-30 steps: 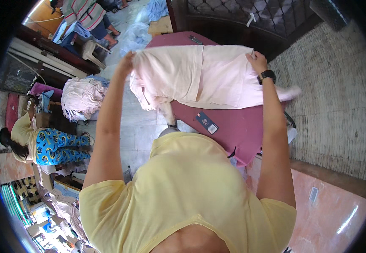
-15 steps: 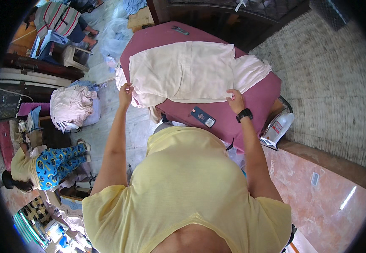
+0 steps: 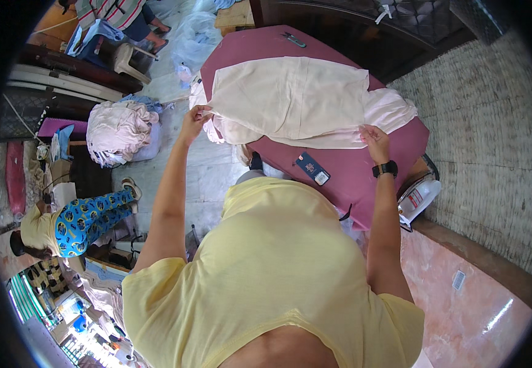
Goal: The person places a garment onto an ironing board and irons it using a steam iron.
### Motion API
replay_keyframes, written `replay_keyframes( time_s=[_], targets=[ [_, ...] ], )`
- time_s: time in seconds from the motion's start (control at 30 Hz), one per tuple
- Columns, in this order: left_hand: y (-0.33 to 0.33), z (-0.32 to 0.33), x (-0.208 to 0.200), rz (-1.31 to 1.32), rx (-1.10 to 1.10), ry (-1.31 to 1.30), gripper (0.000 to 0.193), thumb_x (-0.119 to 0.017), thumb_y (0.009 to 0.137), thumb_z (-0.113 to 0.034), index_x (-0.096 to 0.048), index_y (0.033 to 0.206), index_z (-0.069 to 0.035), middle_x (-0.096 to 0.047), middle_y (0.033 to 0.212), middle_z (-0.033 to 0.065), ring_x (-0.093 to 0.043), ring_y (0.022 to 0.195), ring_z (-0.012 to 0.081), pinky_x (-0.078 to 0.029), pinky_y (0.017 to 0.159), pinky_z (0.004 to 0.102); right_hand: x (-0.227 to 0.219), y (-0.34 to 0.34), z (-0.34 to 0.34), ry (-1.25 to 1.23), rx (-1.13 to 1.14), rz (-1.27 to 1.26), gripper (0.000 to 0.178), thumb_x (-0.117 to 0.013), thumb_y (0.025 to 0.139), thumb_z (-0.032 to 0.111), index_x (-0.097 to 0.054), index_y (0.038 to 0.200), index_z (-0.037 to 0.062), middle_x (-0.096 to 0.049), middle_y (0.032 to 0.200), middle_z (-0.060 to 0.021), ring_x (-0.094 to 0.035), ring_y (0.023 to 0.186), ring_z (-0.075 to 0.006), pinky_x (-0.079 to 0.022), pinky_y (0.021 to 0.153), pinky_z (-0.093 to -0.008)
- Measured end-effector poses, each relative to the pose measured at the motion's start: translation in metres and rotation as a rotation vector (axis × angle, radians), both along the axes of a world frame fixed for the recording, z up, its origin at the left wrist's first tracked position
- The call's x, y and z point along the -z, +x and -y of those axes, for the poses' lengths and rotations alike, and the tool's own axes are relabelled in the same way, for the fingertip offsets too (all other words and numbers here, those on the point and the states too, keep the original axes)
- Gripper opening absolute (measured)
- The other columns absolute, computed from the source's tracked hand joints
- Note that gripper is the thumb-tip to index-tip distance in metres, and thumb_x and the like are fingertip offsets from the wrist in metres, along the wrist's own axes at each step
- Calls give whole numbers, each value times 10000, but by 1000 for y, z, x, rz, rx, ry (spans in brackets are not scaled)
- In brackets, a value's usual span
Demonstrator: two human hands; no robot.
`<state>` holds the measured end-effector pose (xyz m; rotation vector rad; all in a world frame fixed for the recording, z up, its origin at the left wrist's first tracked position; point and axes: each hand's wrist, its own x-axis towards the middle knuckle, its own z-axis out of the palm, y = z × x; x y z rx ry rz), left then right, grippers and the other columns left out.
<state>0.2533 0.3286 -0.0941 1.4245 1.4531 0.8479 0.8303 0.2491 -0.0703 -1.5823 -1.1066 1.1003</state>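
With the clock face centred on the pale garment (image 3: 290, 98), its long axis runs from 9 to 3 o'clock, crosswise in front of the person's body. It lies spread on the maroon table cover (image 3: 394, 147), the main panel nearly flat and a seam crossing its middle from 12 toward 6 o'clock. A narrower pinkish part (image 3: 391, 109) points out past the panel's straight end at 3 o'clock, while bunched cloth at 9 o'clock reaches beyond the cover's edge. The left hand (image 3: 193, 124), at about 8 o'clock, has thumb and fingertips pinched together on the garment's left edge, drawing it to a small point. The right hand (image 3: 376, 144), at about 4 o'clock and wearing a dark watch (image 3: 385, 168), has its fingertips at the lower right corner; whether they clamp the cloth I cannot tell. A dark blue tag (image 3: 312, 168) lies near 6 o'clock, just below the hem, its long axis slanting from 10 to 4 o'clock. Near 12 o'clock rests a small dark tool (image 3: 293, 40), pointing from 10 to 4. A heap of clothes (image 3: 118, 132) sits well apart, toward 9 o'clock.
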Motion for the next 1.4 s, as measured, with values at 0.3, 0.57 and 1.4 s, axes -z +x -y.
replay_keyframes(
  time_s=[0.3,0.57,1.4],
  targets=[
    [-4,-4,-1,-222,-27,303,38,-596,929,-44,-616,957,-27,-583,894,14,-573,846,85,-481,702,276,-29,16,-17,10,129,-102,195,-574,918,14,-661,1078,-55,-681,939,-104,-668,774,-143,-568,700,-251],
    [-3,-32,5,-51,67,56,135,-592,933,-54,-577,1067,-55,-542,846,-43,-494,765,47,-397,673,198,-24,38,-29,-41,84,-51,285,-665,773,-33,-689,1057,-31,-639,869,-9,-578,712,-79,-528,691,-219],
    [15,-1,-56,-668,79,503,208,-625,795,-6,-497,956,-31,-604,829,200,-597,817,440,-460,680,477,-24,24,-33,79,101,671,441,-852,581,93,-583,926,41,-659,811,-98,-650,735,-242,-527,702,-370]
  ],
)
